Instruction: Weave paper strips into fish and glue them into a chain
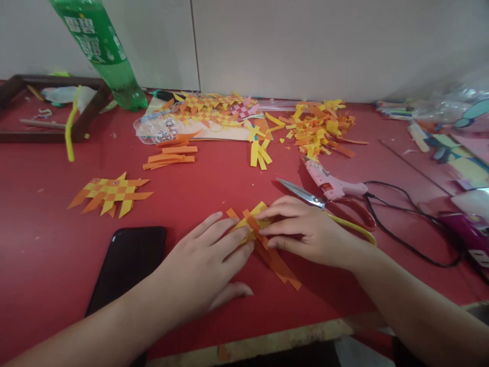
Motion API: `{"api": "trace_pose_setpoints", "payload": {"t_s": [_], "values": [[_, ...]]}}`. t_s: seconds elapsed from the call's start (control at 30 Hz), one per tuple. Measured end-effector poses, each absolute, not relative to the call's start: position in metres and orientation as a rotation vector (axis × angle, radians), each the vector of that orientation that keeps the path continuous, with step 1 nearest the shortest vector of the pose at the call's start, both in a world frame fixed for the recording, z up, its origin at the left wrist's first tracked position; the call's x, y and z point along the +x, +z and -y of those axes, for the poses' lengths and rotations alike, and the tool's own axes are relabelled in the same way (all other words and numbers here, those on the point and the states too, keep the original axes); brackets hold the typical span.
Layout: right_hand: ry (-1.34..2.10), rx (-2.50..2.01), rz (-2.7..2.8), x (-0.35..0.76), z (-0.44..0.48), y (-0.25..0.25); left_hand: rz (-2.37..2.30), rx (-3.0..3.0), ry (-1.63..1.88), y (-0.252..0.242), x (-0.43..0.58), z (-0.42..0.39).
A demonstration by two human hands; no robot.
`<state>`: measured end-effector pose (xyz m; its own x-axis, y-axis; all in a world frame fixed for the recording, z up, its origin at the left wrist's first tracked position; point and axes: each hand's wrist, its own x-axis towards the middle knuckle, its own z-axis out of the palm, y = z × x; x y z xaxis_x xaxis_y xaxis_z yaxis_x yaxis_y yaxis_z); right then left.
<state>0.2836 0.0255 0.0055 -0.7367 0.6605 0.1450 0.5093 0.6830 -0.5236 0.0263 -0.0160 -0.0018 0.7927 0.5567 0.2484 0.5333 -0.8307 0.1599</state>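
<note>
A small weave of orange and yellow paper strips [254,224] lies on the red table [214,178] right in front of me. My left hand [206,265] rests flat on the table with its fingers stretched out, the fingertips pressing the weave's left edge. My right hand [301,229] comes in from the right, fingers extended together and pressing on the strips from the other side. Loose orange strip ends [280,265] stick out toward me under the right hand.
A finished woven paper fish [110,192] lies at left, a black phone [128,262] near the front edge. Scissors [332,204] and a pink glue gun [332,184] with cord sit behind my right hand. Cut strips [171,155], scraps [321,127], a green bottle [103,51] and wooden frame [89,109] stand farther back.
</note>
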Motion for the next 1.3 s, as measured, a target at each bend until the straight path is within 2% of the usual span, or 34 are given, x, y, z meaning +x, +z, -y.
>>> {"api": "trace_pose_setpoints", "payload": {"t_s": [0.13,0.43,1.3], "values": [[0.675,-0.879,2.650,0.287,-0.027,0.006,-0.886,2.895,0.453,-0.002,0.026,0.017],[0.401,-0.807,2.598,0.278,-0.026,-0.003,-0.892,2.898,0.477,-0.005,0.025,0.019],[0.545,-0.855,2.493,0.267,-0.024,-0.002,-0.871,2.905,0.402,-0.004,0.029,0.019]]}}
